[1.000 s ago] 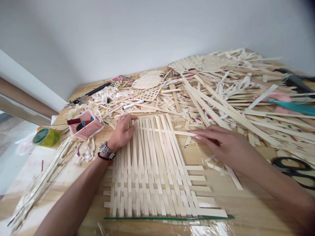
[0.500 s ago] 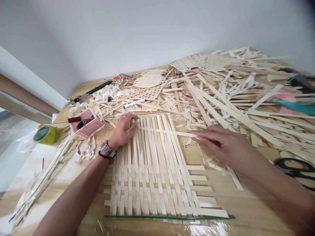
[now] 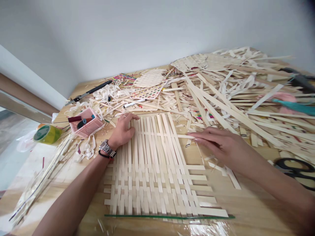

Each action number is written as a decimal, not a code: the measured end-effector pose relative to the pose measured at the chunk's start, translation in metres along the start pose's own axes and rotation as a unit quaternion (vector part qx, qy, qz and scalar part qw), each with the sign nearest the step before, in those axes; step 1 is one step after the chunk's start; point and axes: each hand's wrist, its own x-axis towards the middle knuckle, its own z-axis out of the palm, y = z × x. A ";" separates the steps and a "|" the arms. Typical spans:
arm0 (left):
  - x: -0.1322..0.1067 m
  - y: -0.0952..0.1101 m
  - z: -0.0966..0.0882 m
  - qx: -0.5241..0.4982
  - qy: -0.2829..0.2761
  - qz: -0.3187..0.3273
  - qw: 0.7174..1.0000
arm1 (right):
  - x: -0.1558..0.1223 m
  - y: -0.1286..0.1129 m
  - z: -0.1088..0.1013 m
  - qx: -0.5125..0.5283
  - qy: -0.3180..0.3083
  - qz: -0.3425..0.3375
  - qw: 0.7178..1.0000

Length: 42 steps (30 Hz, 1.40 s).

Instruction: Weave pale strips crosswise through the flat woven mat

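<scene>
Half-woven mat of pale strips, flat on the bench. The left hand lies open, palm down on the far left uprights — seemingly pinning them — while the right hand pinches the end of a cross strip threaded through the far edge. Right fingertips hide the grip itself. Scissors are cut off at the frame's edge.

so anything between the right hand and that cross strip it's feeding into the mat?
Nothing visible. The right hand has its fingertips already at the cross strip, at its right end beside the mat. The left hand lies flat on the mat's left edge, off to the side.
</scene>
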 end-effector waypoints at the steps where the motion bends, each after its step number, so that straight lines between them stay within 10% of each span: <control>1: 0.000 0.000 0.000 -0.001 0.000 0.002 1.000 | 0.000 0.000 0.000 0.001 0.000 0.001 1.000; 42: 0.001 -0.002 -0.004 -0.018 -0.003 0.011 1.000 | 0.002 -0.006 0.000 0.002 -0.012 0.010 1.000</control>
